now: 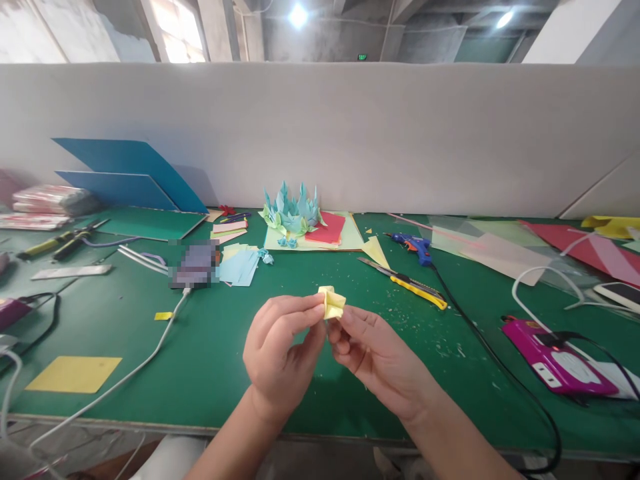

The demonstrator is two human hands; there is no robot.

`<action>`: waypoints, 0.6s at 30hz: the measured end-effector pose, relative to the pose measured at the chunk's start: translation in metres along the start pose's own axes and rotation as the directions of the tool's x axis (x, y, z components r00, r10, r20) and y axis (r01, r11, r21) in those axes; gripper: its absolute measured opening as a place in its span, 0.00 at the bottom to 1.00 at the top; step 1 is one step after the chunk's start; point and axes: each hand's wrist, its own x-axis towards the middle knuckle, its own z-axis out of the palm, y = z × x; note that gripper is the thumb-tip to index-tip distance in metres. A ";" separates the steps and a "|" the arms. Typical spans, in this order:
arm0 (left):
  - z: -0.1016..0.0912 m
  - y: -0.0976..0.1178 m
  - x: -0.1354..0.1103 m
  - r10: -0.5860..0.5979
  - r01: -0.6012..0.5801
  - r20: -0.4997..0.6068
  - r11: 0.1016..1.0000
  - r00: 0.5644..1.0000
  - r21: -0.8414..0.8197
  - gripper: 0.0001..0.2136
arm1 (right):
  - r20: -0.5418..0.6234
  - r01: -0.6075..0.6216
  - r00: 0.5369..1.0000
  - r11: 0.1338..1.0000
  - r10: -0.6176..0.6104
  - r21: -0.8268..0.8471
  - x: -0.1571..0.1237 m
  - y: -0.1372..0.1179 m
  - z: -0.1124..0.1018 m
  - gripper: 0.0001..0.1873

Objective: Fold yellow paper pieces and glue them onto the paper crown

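You have the yellow folded paper (332,304) in front of you, lifted over the near middle of the green worktop (310,270), its folds opening toward the upper right. Your left hand (285,350) pinches its left side between thumb and fingers, and your right hand (383,357) grips its lower right edge with the fingertips, the other fingers curled beneath. Both hands are closed narrowly on the one piece.

Beyond your right hand, a yellow-handled utility knife (419,291) lies slantwise, its blade end by a pale yellow paper triangle (376,252). Just past it is a blue glue gun (413,248), with a black cord running toward you. Beyond your left hand, light blue paper slips (240,268) lie beside a pixelated object (194,264) joined to a white cable (163,341).

Farther back, a cluster of blue and green folded paper (294,212) stands next to red paper (326,229). At your far left, a yellow sheet (74,375) lies flat near the front edge; at your right sits a magenta power strip (559,360). A pale partition (320,127) rises behind everything
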 end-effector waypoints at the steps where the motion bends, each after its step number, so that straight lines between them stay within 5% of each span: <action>1: 0.000 0.000 0.001 0.008 -0.008 0.008 1.000 1.000 -0.004 0.09 | 0.003 -0.018 1.000 1.000 0.017 0.005 0.000 0.000 -0.001 0.18; 4: 0.000 -0.002 0.002 0.033 -0.032 0.046 0.999 0.998 -0.010 0.10 | -0.028 0.027 0.999 0.997 -0.029 -0.069 0.001 -0.001 -0.003 0.17; 7: 0.002 -0.004 0.003 0.034 -0.036 0.106 0.999 0.994 0.018 0.10 | -0.106 0.212 0.960 0.918 -0.260 -0.334 0.001 -0.002 -0.003 0.14; 9: 0.003 -0.004 0.004 0.010 -0.015 0.136 0.999 0.991 0.035 0.09 | -0.112 0.332 0.873 0.746 -0.475 -0.578 -0.001 -0.002 -0.004 0.09; 12: 0.004 -0.003 0.004 -0.035 0.027 0.150 0.998 0.988 0.055 0.08 | 0.053 0.429 0.682 0.340 -0.729 -0.837 -0.003 -0.001 -0.006 0.06; 15: 0.004 -0.001 0.005 -0.074 0.063 0.156 0.995 0.985 0.076 0.09 | 0.286 0.457 0.506 -0.029 -0.814 -0.889 -0.002 0.001 -0.011 0.09; 18: 0.004 -0.001 0.005 -0.113 0.103 0.178 0.993 0.978 0.063 0.09 | 0.395 0.440 0.411 -0.200 -0.822 -0.875 0.001 0.003 -0.016 0.08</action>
